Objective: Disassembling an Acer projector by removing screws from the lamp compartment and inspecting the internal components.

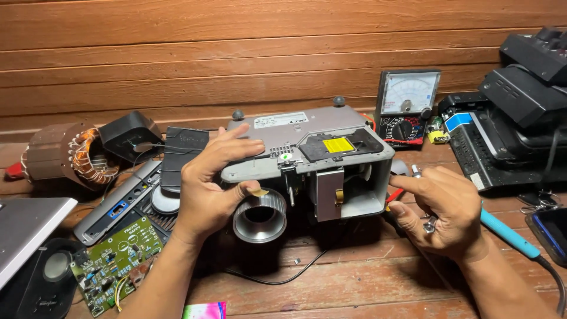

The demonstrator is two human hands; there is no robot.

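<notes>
Wooden bench carries a grey projector (307,145), long axis left-right. Left hand (215,183) grips its left edge; right hand (440,207), fingers curled around a small metal part (430,224), waits just right of it.

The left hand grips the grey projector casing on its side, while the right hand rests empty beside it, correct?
Not quite. The head view shows the right hand holding a small screwdriver, not empty. The left hand does grip the grey projector casing.

- Square yellow label (338,145) on the grey device's black plate.
- White strip label (282,120) on its upper panel.
- Dark phone screen (553,231), far right edge.
</notes>
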